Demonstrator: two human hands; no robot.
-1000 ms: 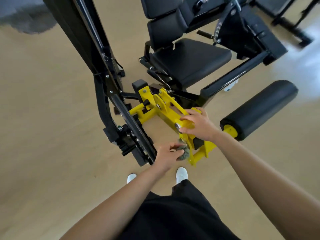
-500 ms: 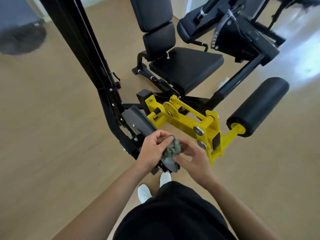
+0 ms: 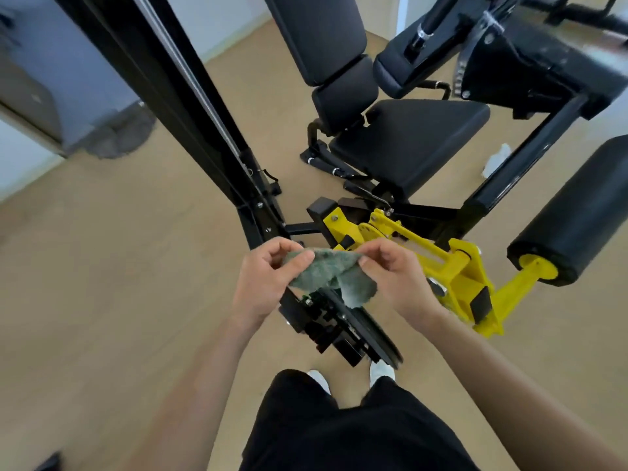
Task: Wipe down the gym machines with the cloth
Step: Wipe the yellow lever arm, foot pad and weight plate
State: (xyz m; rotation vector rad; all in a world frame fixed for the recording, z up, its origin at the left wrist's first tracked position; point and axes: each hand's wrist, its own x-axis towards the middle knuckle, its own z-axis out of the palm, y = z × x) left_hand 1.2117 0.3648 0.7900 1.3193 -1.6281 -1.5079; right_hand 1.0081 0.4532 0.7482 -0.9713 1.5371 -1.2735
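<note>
1. The left hand point(image 3: 263, 280) is pinching the cloth's left edge with thumb and curled fingers, left of the yellow arm point(image 3: 455, 266).
2. The cloth point(image 3: 326, 273) is hanging stretched between both hands, over the arm's left end.
3. The right hand point(image 3: 394, 280) is pinching the cloth's right edge, just before the arm.
4. The roller point(image 3: 577, 212) is sitting at the arm's right end.

Two hands, the left hand point(image 3: 263, 283) and the right hand point(image 3: 396, 278), pinch one cloth point(image 3: 328, 271). One seat point(image 3: 411, 141) sits at twelve o'clock, one foam roller point(image 3: 574, 212) at three, two white shoes point(image 3: 380, 370) at six.

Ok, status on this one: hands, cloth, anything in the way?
Left hand, right hand both pinching the cloth. Cloth stretched between them, off the yellow arm, not wiping. Nothing blocking.
</note>
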